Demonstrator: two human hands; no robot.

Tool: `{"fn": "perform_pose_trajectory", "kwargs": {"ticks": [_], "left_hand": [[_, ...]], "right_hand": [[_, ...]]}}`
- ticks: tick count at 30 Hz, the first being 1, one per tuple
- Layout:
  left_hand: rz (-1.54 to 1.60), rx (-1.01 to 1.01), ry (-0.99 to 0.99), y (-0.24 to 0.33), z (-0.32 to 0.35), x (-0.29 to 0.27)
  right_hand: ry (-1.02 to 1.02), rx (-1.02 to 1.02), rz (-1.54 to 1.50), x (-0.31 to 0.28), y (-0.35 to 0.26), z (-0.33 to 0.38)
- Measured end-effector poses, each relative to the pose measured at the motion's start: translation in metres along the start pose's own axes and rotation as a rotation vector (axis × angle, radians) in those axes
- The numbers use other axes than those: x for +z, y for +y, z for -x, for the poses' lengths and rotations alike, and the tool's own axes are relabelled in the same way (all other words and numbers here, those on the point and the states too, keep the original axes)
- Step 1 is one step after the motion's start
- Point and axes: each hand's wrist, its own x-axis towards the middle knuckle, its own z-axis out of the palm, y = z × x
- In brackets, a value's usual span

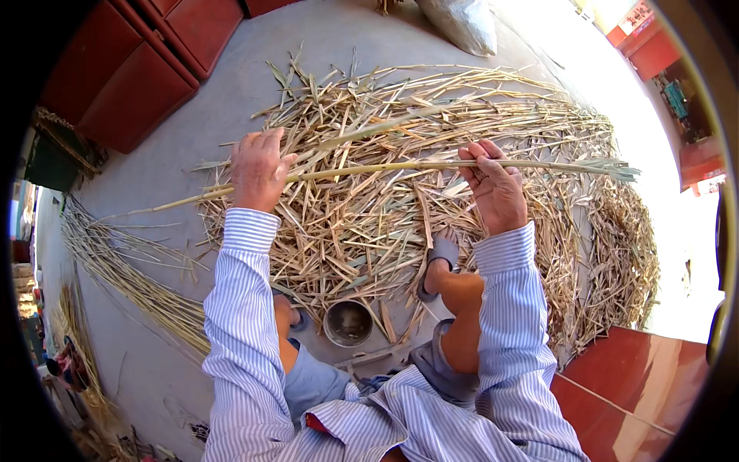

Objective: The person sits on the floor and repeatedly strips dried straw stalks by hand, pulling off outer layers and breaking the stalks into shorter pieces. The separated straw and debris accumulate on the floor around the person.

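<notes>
A long, thin yellow-green reed stalk [377,168] is held crosswise in front of me, its leafy tip pointing right and its bare end reaching left over the floor. My left hand [259,173] is closed around it, seen from the back. My right hand [496,189], palm partly up, pinches the stalk near the leafy tip between thumb and fingers. A pale strip of leaf sheath [369,132], blurred, slants up and right from beside my left hand; whether my fingers hold it is hidden. Below both hands lies a wide heap of dry stripped husks and stalks [346,231].
A round metal bowl [348,323] stands between my feet. Bare stalks lie in a long bundle [146,281] on the left floor. Dark red cabinets [138,92] stand at the far left, a whitish sack [462,27] at the back, red tiles [616,385] at near right.
</notes>
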Motion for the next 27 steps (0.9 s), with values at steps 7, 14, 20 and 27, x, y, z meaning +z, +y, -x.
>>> {"fn": "perform_pose_trajectory", "kwargs": {"ticks": [7,14,20,27], "left_hand": [[0.616,-0.03,-0.318,0.041,-0.004,0.003],[1.102,-0.636,-0.374,0.051,0.001,0.004],[1.376,-0.834,0.158,-0.033,0.019,0.002],[0.034,-0.257,0.002,-0.016,0.014,-0.011]], "right_hand": [[-0.023,-0.004,-0.031,0.001,0.0,-0.001],[-0.088,-0.031,-0.084,0.004,-0.004,-0.001],[-0.05,-0.042,-0.104,-0.004,-0.007,-0.006],[0.023,-0.098,0.001,0.006,-0.004,-0.007]]}}
